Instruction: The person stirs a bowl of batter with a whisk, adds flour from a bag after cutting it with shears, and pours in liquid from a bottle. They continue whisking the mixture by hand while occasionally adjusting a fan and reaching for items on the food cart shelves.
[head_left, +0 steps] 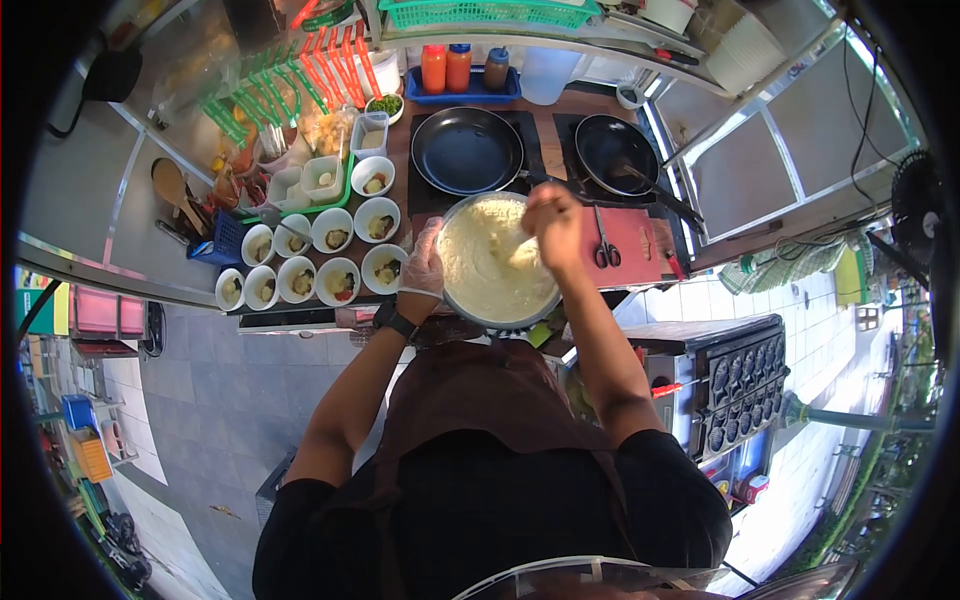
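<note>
A large round bowl of pale yellow batter sits at the counter's front edge, right before me. My left hand, in a clear plastic glove, grips the bowl's left rim. Over the right side of the bowl, my right hand is closed, its fingers curled. What it holds is blurred and hidden by the hand; the batter beneath shows ridges and swirls. Left of the bowl stand several small white bowls with portions of food inside. A dark frying pan lies just behind the batter bowl.
Another pan with a utensil in it sits at back right. Black scissors lie on a red cutting board. Sauce bottles stand in a blue tray. A fish-shaped waffle iron is to my right.
</note>
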A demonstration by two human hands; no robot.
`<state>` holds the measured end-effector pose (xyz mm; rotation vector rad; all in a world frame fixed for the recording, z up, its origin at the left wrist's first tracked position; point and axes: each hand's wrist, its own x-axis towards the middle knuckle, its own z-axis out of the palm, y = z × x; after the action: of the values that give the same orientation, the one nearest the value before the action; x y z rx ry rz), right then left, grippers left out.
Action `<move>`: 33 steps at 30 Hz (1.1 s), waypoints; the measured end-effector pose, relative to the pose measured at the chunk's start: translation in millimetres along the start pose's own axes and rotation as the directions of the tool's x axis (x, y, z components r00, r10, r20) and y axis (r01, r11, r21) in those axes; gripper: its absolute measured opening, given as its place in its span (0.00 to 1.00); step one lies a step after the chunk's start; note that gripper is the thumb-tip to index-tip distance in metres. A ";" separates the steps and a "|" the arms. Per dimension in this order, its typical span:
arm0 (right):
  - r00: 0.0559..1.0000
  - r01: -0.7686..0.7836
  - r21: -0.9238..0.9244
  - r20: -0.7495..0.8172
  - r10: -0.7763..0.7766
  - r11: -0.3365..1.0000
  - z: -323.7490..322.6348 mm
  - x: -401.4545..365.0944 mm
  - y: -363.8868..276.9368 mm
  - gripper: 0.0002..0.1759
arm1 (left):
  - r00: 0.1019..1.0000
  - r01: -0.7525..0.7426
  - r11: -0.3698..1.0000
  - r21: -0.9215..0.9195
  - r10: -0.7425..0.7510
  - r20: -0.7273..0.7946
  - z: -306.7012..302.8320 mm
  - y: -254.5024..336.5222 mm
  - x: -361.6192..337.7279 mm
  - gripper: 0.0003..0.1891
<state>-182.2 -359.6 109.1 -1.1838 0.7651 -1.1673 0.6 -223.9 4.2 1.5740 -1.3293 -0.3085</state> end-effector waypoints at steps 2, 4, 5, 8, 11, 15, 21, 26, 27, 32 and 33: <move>0.865 -0.453 -0.011 0.237 0.443 0.891 0.1 -10.2 7.6 0.15 | 1.000 -0.006 1.000 0.005 0.006 0.001 -1.5 2.9 0.5 0.23; 0.949 -0.284 -0.181 0.084 0.303 0.941 -14.4 9.1 0.3 0.14 | 1.000 0.003 1.000 0.011 -0.003 -0.014 -0.5 3.2 1.7 0.22; 0.983 -0.177 -0.138 0.024 0.181 0.975 -13.1 11.8 -5.4 0.14 | 1.000 0.002 1.000 0.008 -0.002 -0.015 -0.2 1.7 2.3 0.22; 0.998 0.004 0.009 0.056 -0.004 1.000 -1.9 -0.9 23.0 0.18 | 0.999 0.030 1.000 0.009 -0.030 -0.020 -2.7 8.6 -1.9 0.22; 0.865 -0.461 -0.053 0.195 0.462 0.886 -17.6 4.8 10.3 0.18 | 0.999 0.042 0.999 0.002 -0.042 -0.010 -1.4 8.8 3.3 0.23; 0.996 -0.078 -0.184 0.031 0.085 0.980 -0.1 -13.2 3.0 0.10 | 0.998 0.060 0.998 -0.005 -0.060 -0.020 -3.0 12.1 1.3 0.23; 0.945 -0.322 -0.067 0.046 0.325 0.944 -20.6 16.3 -24.0 0.19 | 0.992 0.123 0.992 -0.023 -0.123 0.002 -3.9 15.7 -0.7 0.24; 0.998 -0.062 0.129 -0.014 0.064 0.990 -7.0 37.5 -43.8 0.21 | 0.985 0.168 0.986 -0.007 -0.168 0.028 -3.0 26.0 -8.9 0.25; 0.999 0.001 0.149 -0.043 0.005 0.989 3.0 37.6 -41.1 0.21 | 0.975 0.218 0.976 -0.024 -0.217 0.041 -3.1 29.4 -10.2 0.25; 0.971 -0.136 -0.170 0.172 0.165 0.976 33.3 -14.9 13.6 0.14 | 0.962 0.272 0.956 -0.107 -0.266 0.067 -8.6 28.3 -12.3 0.24; 0.854 -0.447 -0.062 0.267 0.446 0.892 21.3 -14.2 4.0 0.11 | 0.965 0.258 0.961 -0.100 -0.250 0.082 -10.4 26.4 -13.1 0.24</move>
<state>-165.3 -340.0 109.1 -1.0619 0.7708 -0.6000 -12.2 -204.3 25.0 1.6537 -1.1406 -0.5905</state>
